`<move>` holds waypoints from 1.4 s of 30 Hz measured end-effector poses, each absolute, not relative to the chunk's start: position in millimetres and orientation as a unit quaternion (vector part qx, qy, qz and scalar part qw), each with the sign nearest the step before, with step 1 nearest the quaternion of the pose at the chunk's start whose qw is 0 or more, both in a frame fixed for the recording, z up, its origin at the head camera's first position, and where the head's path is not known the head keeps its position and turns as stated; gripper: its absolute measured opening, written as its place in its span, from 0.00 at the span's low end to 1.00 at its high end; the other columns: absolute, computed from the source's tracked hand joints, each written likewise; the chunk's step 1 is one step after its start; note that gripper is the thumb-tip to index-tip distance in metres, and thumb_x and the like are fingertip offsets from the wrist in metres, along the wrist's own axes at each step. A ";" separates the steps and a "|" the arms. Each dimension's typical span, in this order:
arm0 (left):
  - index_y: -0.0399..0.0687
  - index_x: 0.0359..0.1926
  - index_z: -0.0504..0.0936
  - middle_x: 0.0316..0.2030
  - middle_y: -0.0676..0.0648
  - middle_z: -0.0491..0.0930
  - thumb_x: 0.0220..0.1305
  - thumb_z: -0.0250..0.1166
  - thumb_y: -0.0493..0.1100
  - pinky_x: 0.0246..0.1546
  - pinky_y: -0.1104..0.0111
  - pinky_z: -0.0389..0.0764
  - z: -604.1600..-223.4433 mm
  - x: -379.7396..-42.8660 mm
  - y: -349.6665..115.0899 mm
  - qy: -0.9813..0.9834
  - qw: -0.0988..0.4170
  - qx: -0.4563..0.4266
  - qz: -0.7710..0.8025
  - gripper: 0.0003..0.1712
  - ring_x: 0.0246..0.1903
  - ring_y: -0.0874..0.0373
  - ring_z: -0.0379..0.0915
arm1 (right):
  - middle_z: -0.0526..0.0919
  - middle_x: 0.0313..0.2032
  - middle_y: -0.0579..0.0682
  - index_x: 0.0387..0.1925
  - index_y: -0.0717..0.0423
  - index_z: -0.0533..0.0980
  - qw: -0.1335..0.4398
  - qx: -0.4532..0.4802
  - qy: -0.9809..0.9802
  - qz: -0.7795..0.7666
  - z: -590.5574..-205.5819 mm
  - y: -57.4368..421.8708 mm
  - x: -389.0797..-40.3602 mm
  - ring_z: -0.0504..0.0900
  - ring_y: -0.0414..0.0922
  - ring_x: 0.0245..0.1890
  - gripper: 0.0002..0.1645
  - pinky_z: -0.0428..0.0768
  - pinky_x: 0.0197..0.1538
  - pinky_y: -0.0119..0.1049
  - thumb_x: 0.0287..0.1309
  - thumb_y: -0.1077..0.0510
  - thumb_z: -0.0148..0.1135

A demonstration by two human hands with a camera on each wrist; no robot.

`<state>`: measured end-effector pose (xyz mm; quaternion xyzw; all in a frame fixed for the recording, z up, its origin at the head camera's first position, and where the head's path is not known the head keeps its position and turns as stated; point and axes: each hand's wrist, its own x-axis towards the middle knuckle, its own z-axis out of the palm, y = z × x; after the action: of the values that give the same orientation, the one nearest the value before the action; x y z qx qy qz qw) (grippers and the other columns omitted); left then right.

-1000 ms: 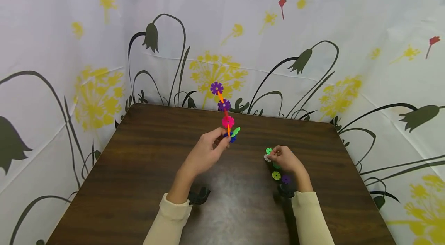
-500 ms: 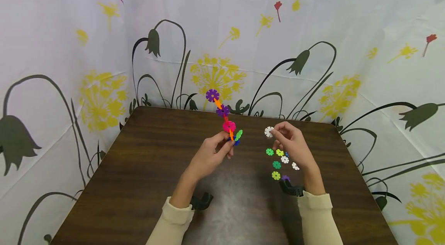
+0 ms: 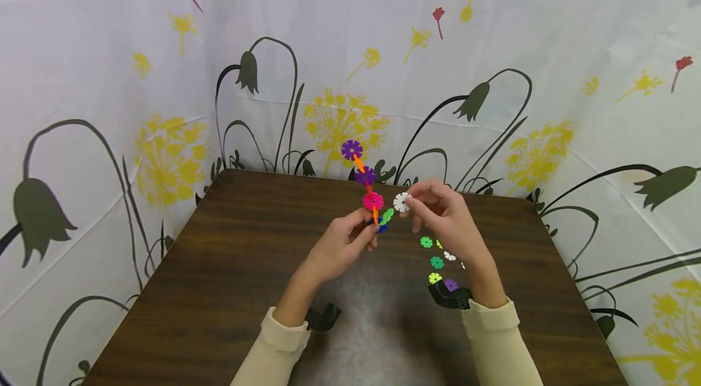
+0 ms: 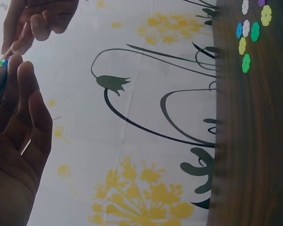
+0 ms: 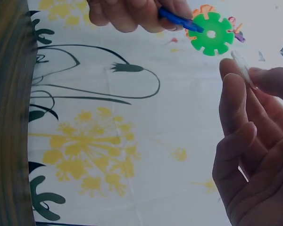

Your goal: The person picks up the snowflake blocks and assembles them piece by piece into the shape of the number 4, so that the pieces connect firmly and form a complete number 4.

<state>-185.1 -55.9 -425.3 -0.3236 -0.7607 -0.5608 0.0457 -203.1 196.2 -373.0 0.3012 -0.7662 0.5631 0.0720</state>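
Observation:
My left hand point(image 3: 342, 249) pinches a blue notched disc point(image 5: 174, 20) at the lower end of a chain of interlocked plastic discs. A green disc point(image 5: 211, 34) is slotted onto the blue one. Above my fingers the chain runs through orange, a pink disc point(image 3: 373, 201), red, a purple disc point(image 3: 365, 176), orange, and another purple disc point(image 3: 352, 150) on top. Between thumb and index finger, my right hand point(image 3: 446, 221) pinches a white notched disc point(image 3: 401, 203). It is held just right of the green disc, with a small gap in the right wrist view.
Several loose discs lie on the brown table point(image 3: 263, 252) below my right hand, among them a green disc point(image 3: 426, 242), a darker green disc point(image 3: 436, 262) and a purple disc point(image 3: 451, 284). A flower-printed cloth point(image 3: 350, 21) hangs behind the table.
My right hand has lifted the white disc from beside the loose discs and carried it up and left to the chain. My left hand has shifted slightly right, still gripping the chain.

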 end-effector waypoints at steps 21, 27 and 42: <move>0.40 0.49 0.79 0.32 0.46 0.82 0.82 0.59 0.37 0.38 0.67 0.88 -424.6 -189.1 -50.2 -0.759 0.024 -0.336 -0.557 0.04 0.31 0.58 0.82 | 0.90 0.42 0.48 0.56 0.51 0.85 0.112 0.274 -0.817 0.495 -371.5 186.1 -189.7 0.86 0.43 0.32 0.12 0.85 0.34 0.34 0.75 0.58 0.67; 0.39 0.48 0.80 0.31 0.45 0.83 0.82 0.59 0.36 0.37 0.67 0.89 -427.4 -189.4 -51.8 -0.757 0.023 -0.326 -0.566 0.04 0.30 0.54 0.83 | 0.91 0.43 0.48 0.57 0.53 0.84 0.159 0.280 -0.812 0.486 -380.8 175.1 -189.1 0.83 0.46 0.33 0.12 0.81 0.36 0.31 0.76 0.60 0.65; 0.40 0.43 0.80 0.29 0.48 0.81 0.81 0.61 0.38 0.35 0.69 0.86 -440.1 -192.2 -55.4 -0.768 0.017 -0.290 -0.570 0.06 0.29 0.59 0.79 | 0.90 0.40 0.51 0.59 0.56 0.82 0.162 0.282 -0.822 0.468 -398.2 168.3 -190.5 0.83 0.42 0.33 0.13 0.81 0.36 0.31 0.78 0.59 0.63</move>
<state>-192.2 -55.4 -440.1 -0.2905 -0.7683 -0.5702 0.0174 -190.5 168.3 -398.2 0.2819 -0.8216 0.4683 0.1619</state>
